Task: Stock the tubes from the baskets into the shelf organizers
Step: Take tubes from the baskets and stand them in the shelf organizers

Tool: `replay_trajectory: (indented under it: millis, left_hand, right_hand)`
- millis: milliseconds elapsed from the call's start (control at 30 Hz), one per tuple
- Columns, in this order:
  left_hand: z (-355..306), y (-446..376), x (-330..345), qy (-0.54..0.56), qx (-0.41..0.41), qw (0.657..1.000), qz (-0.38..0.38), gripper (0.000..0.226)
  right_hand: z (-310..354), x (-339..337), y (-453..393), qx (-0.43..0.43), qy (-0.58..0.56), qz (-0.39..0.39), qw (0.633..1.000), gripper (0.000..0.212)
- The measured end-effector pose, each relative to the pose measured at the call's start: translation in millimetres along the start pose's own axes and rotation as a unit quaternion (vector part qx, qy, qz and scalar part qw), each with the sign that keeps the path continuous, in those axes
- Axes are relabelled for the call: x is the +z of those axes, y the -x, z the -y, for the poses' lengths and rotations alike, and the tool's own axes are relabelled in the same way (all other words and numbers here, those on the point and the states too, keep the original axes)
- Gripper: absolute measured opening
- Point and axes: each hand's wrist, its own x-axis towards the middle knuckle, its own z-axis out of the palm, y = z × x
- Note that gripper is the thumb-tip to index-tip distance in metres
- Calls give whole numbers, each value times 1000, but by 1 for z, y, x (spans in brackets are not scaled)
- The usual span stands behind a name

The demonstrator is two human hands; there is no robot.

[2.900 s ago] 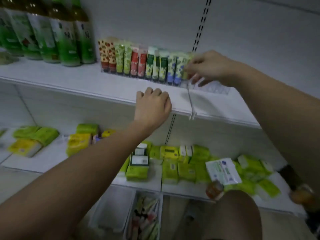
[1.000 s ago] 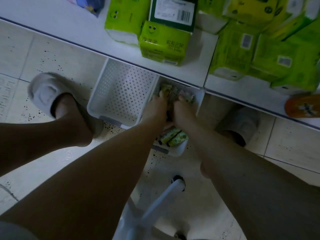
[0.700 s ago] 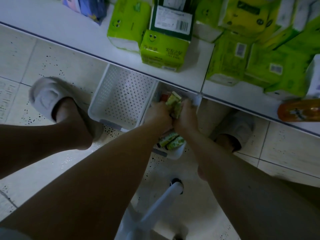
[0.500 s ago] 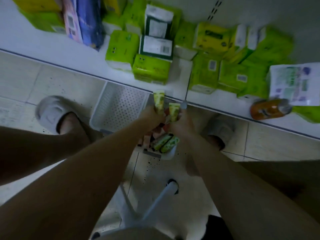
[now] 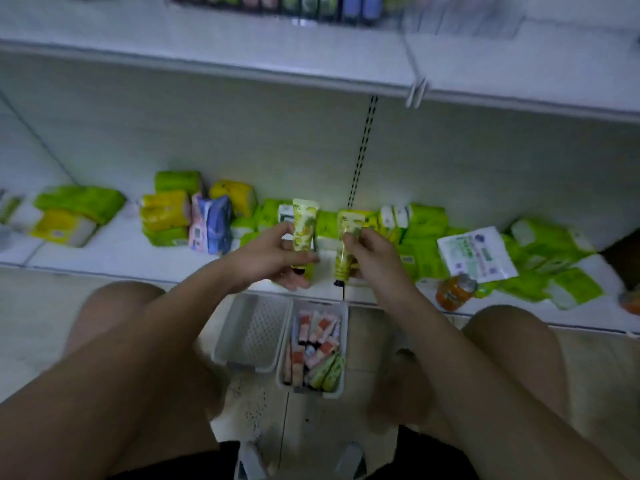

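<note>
Presently held: two yellow-green tubes, one per hand. Left hand (image 5: pixel 273 259) closed around the left tube (image 5: pixel 304 225); right hand (image 5: pixel 372 256) closed around the right tube (image 5: pixel 346 244). Both tubes stood near upright, long axis vertical, crimped ends above the fingers, dark caps below. Shelf organizer (image 5: pixel 311 5), its row already part filled, lay well above and beyond both sets of fingers; the hands seemed about equally near it. Upper shelf edge (image 5: pixel 242 69) projected between fingers and organizer, a likely obstacle. Below the fingers: full basket (image 5: pixel 341 391) with remaining tubes, empty basket (image 5: pixel 225 351) beside it. Tissue packs (image 5: pixel 166 211) behind the hands.
</note>
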Motion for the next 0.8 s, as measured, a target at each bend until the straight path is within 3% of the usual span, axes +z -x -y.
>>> replay_trajectory:
  millis: [100, 200, 433, 700, 800]
  left_hand:
    - [-59, 25, -2, -36, 68, 997, 7, 35]
    - [-118, 59, -1, -73, 132, 989, 5, 48]
    - [-236, 109, -7, -90, 250, 963, -40, 50]
    - [-278, 89, -18, -33, 261, 963, -55, 31]
    - [-291, 64, -27, -68, 274, 956, -77, 25]
  right_hand:
    - [65, -15, 23, -70, -33, 6, 997, 22]
    - [127, -35, 46, -138, -43, 27, 989, 7]
    - [241, -87, 70, -242, -69, -16, 968, 8]
    - [277, -124, 38, -228, -77, -17, 970, 12]
    - [286, -135, 14, -219, -70, -28, 973, 11]
